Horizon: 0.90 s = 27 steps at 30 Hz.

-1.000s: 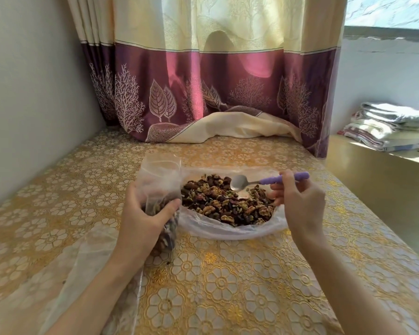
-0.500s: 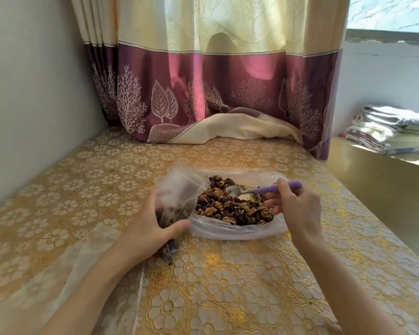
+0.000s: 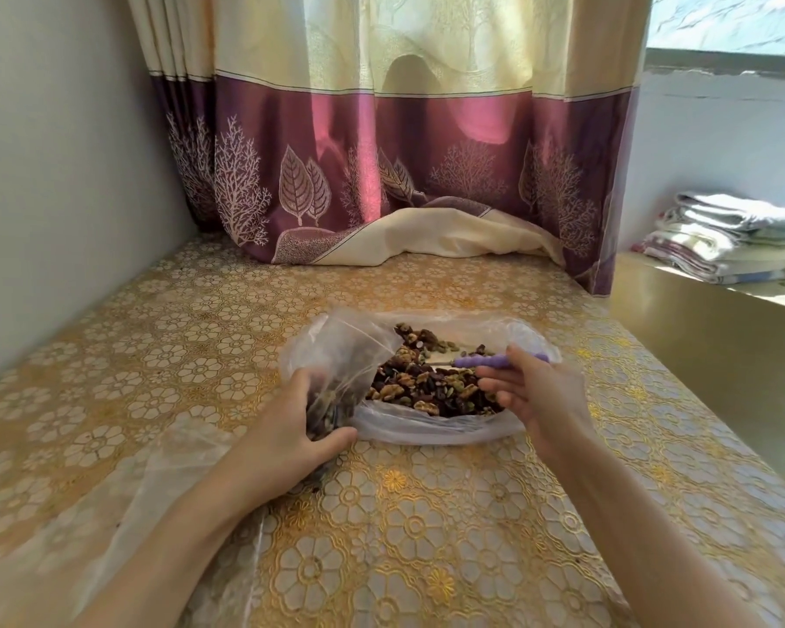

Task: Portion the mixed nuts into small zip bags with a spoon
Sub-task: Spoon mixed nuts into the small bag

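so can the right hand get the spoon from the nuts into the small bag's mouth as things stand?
Probably yes. The left hand holds the small bag with its mouth open beside the nuts. The right hand grips the spoon, bowl in the pile, and nothing lies between.

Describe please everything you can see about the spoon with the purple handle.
The spoon has a purple, plastic-looking handle and a thin metal neck. It lies almost level, its handle pointing right, above the mixed nuts in the big clear bag. Its bowl is hidden among the nuts. The right hand pinches the handle with its fingertips; nothing else visibly touches it.
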Each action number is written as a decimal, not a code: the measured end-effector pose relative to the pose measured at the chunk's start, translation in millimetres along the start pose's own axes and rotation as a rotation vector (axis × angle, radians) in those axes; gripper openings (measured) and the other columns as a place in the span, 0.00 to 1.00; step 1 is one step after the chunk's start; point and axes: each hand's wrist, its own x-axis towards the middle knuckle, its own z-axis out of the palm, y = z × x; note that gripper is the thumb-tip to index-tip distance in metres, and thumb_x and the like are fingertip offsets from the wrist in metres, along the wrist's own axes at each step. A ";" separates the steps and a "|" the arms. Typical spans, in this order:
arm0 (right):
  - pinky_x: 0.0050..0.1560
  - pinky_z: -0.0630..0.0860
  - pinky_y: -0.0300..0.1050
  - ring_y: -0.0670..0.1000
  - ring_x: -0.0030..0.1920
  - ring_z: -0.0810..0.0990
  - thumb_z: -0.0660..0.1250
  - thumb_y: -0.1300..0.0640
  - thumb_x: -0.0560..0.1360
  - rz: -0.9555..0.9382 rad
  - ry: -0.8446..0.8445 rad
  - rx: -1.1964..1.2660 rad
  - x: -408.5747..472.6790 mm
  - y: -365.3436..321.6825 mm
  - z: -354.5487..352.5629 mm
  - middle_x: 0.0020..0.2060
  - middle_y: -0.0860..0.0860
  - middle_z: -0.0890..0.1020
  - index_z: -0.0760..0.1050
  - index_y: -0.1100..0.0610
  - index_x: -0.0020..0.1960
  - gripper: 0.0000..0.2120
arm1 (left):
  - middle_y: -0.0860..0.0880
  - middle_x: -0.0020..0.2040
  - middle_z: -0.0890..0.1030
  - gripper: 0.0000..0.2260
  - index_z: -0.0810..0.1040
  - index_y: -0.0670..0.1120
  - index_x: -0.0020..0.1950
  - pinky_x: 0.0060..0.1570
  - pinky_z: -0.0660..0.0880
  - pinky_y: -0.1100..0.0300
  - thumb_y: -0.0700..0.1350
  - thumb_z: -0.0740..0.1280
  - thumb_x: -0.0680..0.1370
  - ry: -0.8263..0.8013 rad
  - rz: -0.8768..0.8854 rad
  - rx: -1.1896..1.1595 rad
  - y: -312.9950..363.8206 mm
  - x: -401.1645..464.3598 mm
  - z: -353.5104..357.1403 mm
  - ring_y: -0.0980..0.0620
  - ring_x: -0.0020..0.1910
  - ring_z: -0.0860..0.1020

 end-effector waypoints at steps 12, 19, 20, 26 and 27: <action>0.23 0.71 0.33 0.46 0.25 0.77 0.59 0.61 0.80 -0.092 0.061 0.065 -0.2 -5.6 -1.8 0.31 0.56 0.84 0.78 0.64 0.34 0.18 | 0.54 0.49 0.75 0.20 0.67 0.50 0.59 0.38 0.68 0.68 0.55 0.69 0.72 0.069 0.007 -0.002 2.7 -0.7 2.1 0.60 0.46 0.73; 0.22 0.69 0.34 0.48 0.27 0.76 0.59 0.58 0.80 -0.277 0.038 0.076 -9.8 -24.3 -1.3 0.32 0.56 0.84 0.79 0.64 0.35 0.18 | 0.53 0.51 0.75 0.19 0.67 0.49 0.58 0.45 0.72 0.66 0.53 0.70 0.72 0.117 0.009 -0.037 7.2 -2.5 3.9 0.55 0.49 0.74; 0.22 0.69 0.34 0.48 0.27 0.76 0.59 0.58 0.80 -0.298 0.026 0.083 -12.4 -27.1 0.0 0.31 0.55 0.84 0.79 0.63 0.35 0.18 | 0.53 0.51 0.75 0.19 0.67 0.50 0.58 0.44 0.71 0.69 0.53 0.70 0.72 0.121 0.008 -0.041 7.4 -2.5 4.2 0.55 0.49 0.74; 0.23 0.69 0.34 0.48 0.27 0.78 0.60 0.57 0.80 -0.362 -0.098 0.093 -29.4 -30.0 13.3 0.36 0.58 0.85 0.79 0.65 0.39 0.17 | 0.55 0.51 0.74 0.20 0.67 0.50 0.59 0.40 0.67 0.73 0.52 0.70 0.72 0.126 0.000 -0.054 7.3 -2.5 4.2 0.58 0.49 0.73; 0.22 0.69 0.34 0.48 0.27 0.78 0.61 0.57 0.80 -0.379 -0.114 0.076 -32.0 -28.6 16.4 0.35 0.57 0.85 0.79 0.63 0.38 0.16 | 0.55 0.52 0.74 0.20 0.67 0.50 0.59 0.40 0.67 0.73 0.52 0.71 0.72 0.125 -0.005 -0.059 7.1 -2.3 4.2 0.57 0.50 0.73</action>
